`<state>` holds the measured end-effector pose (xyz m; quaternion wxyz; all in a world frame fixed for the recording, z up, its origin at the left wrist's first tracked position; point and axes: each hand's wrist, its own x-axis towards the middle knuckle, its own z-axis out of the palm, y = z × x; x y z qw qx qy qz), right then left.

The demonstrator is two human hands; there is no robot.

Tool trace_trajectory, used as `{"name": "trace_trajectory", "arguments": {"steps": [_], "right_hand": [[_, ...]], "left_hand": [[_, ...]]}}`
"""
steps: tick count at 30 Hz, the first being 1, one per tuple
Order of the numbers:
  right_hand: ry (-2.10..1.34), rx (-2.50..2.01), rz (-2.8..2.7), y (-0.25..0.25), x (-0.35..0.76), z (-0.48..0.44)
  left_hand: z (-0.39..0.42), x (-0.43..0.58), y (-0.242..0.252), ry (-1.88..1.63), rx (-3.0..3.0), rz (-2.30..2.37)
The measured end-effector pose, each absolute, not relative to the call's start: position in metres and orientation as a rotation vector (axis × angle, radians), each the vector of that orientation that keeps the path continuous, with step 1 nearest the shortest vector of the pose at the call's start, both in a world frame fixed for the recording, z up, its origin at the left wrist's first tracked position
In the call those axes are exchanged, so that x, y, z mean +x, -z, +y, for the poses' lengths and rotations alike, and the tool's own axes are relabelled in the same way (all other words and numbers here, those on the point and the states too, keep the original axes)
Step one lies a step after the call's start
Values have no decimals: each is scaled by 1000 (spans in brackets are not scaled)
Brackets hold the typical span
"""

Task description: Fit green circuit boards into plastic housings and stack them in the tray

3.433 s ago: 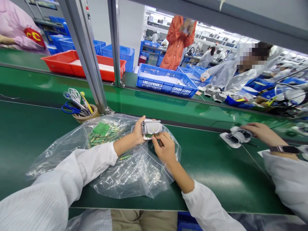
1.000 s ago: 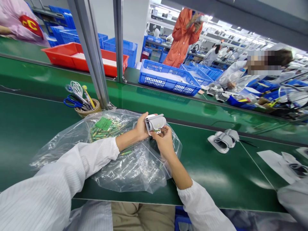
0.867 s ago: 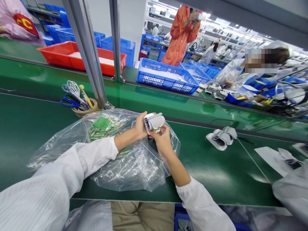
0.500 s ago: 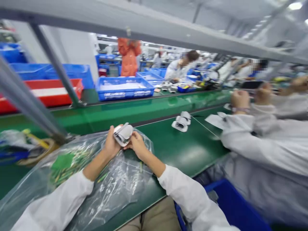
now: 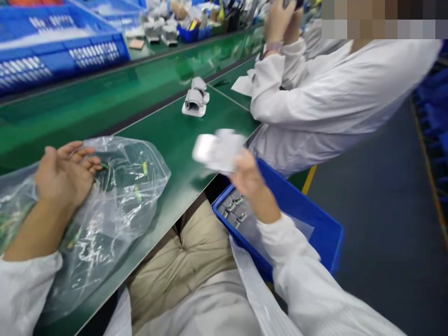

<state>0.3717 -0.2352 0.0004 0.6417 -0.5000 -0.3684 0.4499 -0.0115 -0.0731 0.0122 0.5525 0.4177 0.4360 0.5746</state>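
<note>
My right hand (image 5: 249, 179) grips a white plastic housing (image 5: 221, 150), smeared by motion, above the near edge of the green bench (image 5: 182, 158). Just below that hand is a blue bin (image 5: 304, 210) holding several small parts (image 5: 236, 207) on a clear sheet. With palm up and fingers loosely curled apart, my left hand (image 5: 66, 177) holds nothing I can see. It rests over a clear plastic bag (image 5: 115, 219) with small green and yellow pieces inside. Farther along the bench, grey-white housings (image 5: 196, 99) sit close together.
A co-worker in a white coat (image 5: 308, 102) sits at the right, hands raised near the bench. Beyond the green ledge (image 5: 147, 77) stand a blue crate (image 5: 63, 42) and a small blue tray (image 5: 191, 33). Grey floor (image 5: 378, 200) runs along the right.
The view has swung right and down. My right hand has carried the housing away from my left hand, over toward the blue bin. My left hand has let go of it and opened.
</note>
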Motion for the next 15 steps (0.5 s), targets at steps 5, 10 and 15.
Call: {"name": "trace_trajectory", "arguments": {"steps": [5,10,15], "right_hand": [[-785,-1466,-434,101,514,-336],[-730,-1724,-125,217,522,-379],[-766,-1753,-69,258,499,-389]], "left_hand": [[-76,-4,-18,-1343,969,1112],[-78,2,-22,-1340,995,1158],[-82,2,-24,-1329,1003,1153]]}}
